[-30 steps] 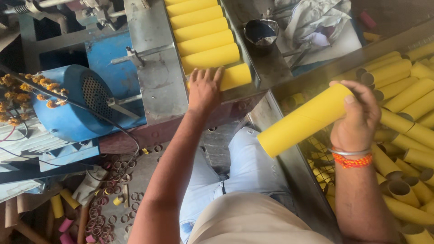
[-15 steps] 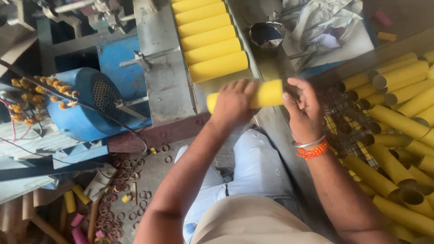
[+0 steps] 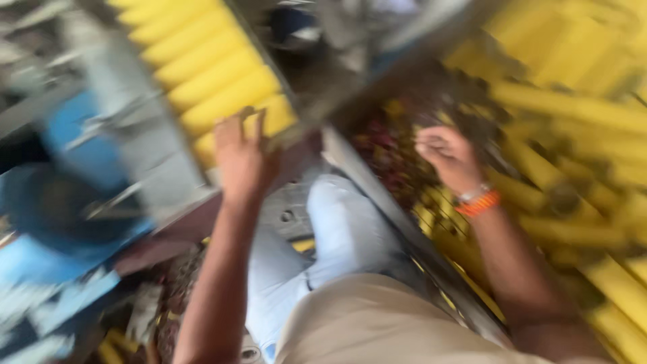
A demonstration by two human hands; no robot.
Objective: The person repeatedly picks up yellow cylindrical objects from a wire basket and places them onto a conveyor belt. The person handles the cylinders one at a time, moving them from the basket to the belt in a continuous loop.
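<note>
The picture is blurred by motion. My left hand (image 3: 241, 154) rests flat on the nearest yellow tube (image 3: 269, 116) at the near end of a row of yellow tubes (image 3: 202, 74) lying side by side in a metal channel. My right hand (image 3: 448, 156), with an orange band at the wrist, hovers with curled fingers over a heap of loose yellow tubes (image 3: 573, 168) on the right. I see nothing in it.
A blue machine housing (image 3: 60, 209) stands at the left. A metal rail (image 3: 397, 229) runs diagonally between my legs and the heap. Small rings and scraps lie on the floor at the lower left.
The tube that both hands held now lies at the row's near end. My right hand has let go and swung right over the heap. The camera has turned.
</note>
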